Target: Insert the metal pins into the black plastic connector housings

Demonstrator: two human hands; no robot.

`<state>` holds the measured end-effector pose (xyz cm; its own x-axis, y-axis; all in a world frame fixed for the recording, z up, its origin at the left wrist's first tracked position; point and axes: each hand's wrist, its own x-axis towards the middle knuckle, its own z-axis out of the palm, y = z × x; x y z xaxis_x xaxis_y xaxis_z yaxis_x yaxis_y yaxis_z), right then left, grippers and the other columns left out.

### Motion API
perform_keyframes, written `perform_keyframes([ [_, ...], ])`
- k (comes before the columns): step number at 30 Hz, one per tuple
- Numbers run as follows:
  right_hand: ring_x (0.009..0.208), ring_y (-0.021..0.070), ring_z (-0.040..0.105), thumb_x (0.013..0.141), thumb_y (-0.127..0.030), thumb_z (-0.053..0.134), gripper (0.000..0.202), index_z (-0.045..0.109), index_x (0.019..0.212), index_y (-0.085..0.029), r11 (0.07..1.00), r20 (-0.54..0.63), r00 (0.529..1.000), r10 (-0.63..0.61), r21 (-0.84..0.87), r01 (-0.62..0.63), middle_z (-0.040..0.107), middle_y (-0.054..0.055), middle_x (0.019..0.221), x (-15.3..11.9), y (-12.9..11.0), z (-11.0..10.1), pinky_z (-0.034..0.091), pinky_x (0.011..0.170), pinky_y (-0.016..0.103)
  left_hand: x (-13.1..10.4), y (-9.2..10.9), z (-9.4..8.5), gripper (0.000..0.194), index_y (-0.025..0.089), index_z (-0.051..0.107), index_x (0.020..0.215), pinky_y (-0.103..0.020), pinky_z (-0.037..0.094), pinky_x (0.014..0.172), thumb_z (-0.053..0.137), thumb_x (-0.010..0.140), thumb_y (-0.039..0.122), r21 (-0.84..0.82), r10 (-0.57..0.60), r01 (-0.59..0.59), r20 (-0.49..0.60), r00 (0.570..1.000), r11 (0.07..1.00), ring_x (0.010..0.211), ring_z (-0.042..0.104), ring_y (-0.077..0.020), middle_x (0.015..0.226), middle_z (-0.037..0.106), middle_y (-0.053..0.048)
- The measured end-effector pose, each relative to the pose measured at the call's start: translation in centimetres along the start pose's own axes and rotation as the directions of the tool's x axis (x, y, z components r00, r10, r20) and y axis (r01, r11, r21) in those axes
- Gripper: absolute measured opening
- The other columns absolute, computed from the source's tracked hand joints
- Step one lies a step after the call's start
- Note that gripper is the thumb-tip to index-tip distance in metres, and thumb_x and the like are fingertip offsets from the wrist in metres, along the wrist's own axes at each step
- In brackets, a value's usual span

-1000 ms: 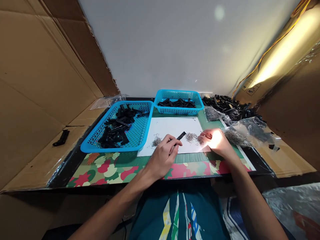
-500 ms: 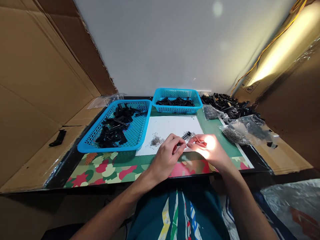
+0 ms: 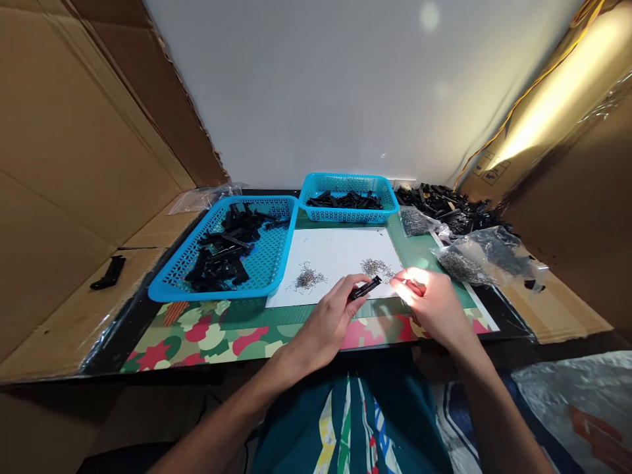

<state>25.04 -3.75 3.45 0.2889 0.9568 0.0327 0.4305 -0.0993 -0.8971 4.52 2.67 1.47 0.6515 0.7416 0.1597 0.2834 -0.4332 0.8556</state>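
Observation:
My left hand (image 3: 328,316) grips a narrow black plastic part (image 3: 366,288), held slanted with its far end up and to the right over the white sheet (image 3: 340,243). Close by on the right, my right hand (image 3: 434,303) has its fingers pinched together under a bright spot of light. Whatever sits between those fingertips is too small to make out. Just beyond them lies a pile of tiny wire springs (image 3: 376,268). A second pile of tiny wire springs (image 3: 307,279) is left of my left hand.
On the left stands a blue basket (image 3: 282,263) of black parts; a smaller blue basket (image 3: 345,215) is behind. Loose black parts (image 3: 454,207) heap at back right, beside clear bags of small metal pieces (image 3: 459,263). One black part (image 3: 108,273) lies on cardboard at far left.
My hands have drawn apart; the right one moved right, away from the black part. The part has swung lower and now shows more fully in my left hand.

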Motion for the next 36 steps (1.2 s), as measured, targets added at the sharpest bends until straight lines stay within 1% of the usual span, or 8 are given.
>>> perform_keyframes([
  [2,0.056,0.0148,0.038,0.091,-0.035,0.058,0.028,0.054,0.067,-0.021,0.992,0.032,0.999,-0.023,-0.123,0.027,0.048,-0.001,0.058,0.2,0.2,-0.6,0.028,0.051,0.029,0.0,-0.3,0.1,0.034,0.026,0.059,0.138,-0.031,0.053,0.08,0.054,0.105,0.03,0.0,-0.039,0.039,0.021,0.999,0.999,0.091,0.068,-0.0202,0.112,0.071,-0.004],
  [4,0.057,0.0155,0.039,0.091,-0.03,0.056,0.029,0.05,0.064,-0.022,0.976,0.111,0.991,-0.068,-0.2,0.089,0.051,0.0,0.06,0.4,0.4,-0.8,0.029,0.052,0.03,0.1,-0.5,0.1,0.029,0.024,0.067,0.131,-0.03,0.054,0.078,0.057,0.104,0.03,-0.007,-0.056,0.057,0.043,0.997,0.998,0.092,0.071,-0.0212,0.113,0.074,-0.005],
  [8,0.059,0.0157,0.041,0.089,-0.022,0.053,0.028,0.043,0.062,-0.023,0.954,0.2,0.973,-0.115,-0.249,0.164,0.052,0.0,0.061,0.8,1.1,0.0,0.03,0.054,0.03,0.1,-0.6,0.0,0.03,0.022,0.073,0.127,-0.03,0.055,0.08,0.063,0.101,0.033,-0.003,-0.055,0.055,0.068,0.996,0.998,0.092,0.072,-0.0218,0.111,0.076,-0.006],
  [14,0.055,0.014,0.038,0.084,-0.019,0.055,0.026,0.043,0.061,-0.022,0.946,0.126,0.986,-0.107,-0.292,0.14,0.046,-0.003,0.056,1.4,1.9,1.2,0.027,0.052,0.03,-0.1,-0.3,-0.2,0.036,0.022,0.073,0.133,-0.027,0.051,0.081,0.062,0.101,0.034,0.018,-0.066,0.065,0.099,0.993,0.998,0.092,0.071,-0.0208,0.103,0.076,-0.004],
  [20,0.055,0.0147,0.045,0.085,-0.022,0.058,0.021,0.057,0.065,-0.021,0.948,0.081,0.994,-0.08,-0.301,0.101,0.052,-0.002,0.057,1.5,2.1,2.0,0.031,0.054,0.029,-0.1,-0.3,-0.1,0.035,0.022,0.074,0.131,-0.028,0.05,0.081,0.063,0.1,0.035,0.04,-0.061,0.058,0.085,0.995,0.998,0.087,0.07,-0.0202,0.098,0.077,-0.003],
  [24,0.053,0.0143,0.04,0.086,-0.023,0.057,0.025,0.051,0.063,-0.022,0.963,-0.006,0.997,-0.078,-0.261,0.074,0.048,-0.003,0.054,1.0,2.3,2.8,0.03,0.053,0.029,0.0,-0.3,-0.1,0.034,0.021,0.075,0.129,-0.028,0.052,0.083,0.064,0.1,0.034,0.036,-0.056,0.053,0.075,0.996,0.998,0.092,0.073,-0.022,0.105,0.08,-0.005],
  [29,0.055,0.0157,0.046,0.093,-0.032,0.059,0.027,0.055,0.068,-0.022,0.974,-0.063,0.993,-0.099,-0.209,0.084,0.055,-0.002,0.056,0.4,2.6,3.6,0.034,0.056,0.03,-0.1,-0.3,0.0,0.031,0.021,0.078,0.123,-0.029,0.055,0.089,0.063,0.101,0.036,0.026,-0.04,0.039,0.051,0.998,0.999,0.102,0.074,-0.0241,0.118,0.079,-0.006],
  [36,0.054,0.0151,0.042,0.091,-0.023,0.059,0.023,0.052,0.07,-0.022,0.964,-0.101,0.982,-0.158,-0.231,0.132,0.053,-0.002,0.057,0.0,2.4,4.3,0.032,0.056,0.03,-0.1,-0.6,0.2,0.033,0.021,0.076,0.128,-0.028,0.058,0.08,0.063,0.1,0.034,0.013,-0.075,0.075,0.057,0.996,0.997,0.092,0.077,-0.0231,0.119,0.08,-0.007],
])
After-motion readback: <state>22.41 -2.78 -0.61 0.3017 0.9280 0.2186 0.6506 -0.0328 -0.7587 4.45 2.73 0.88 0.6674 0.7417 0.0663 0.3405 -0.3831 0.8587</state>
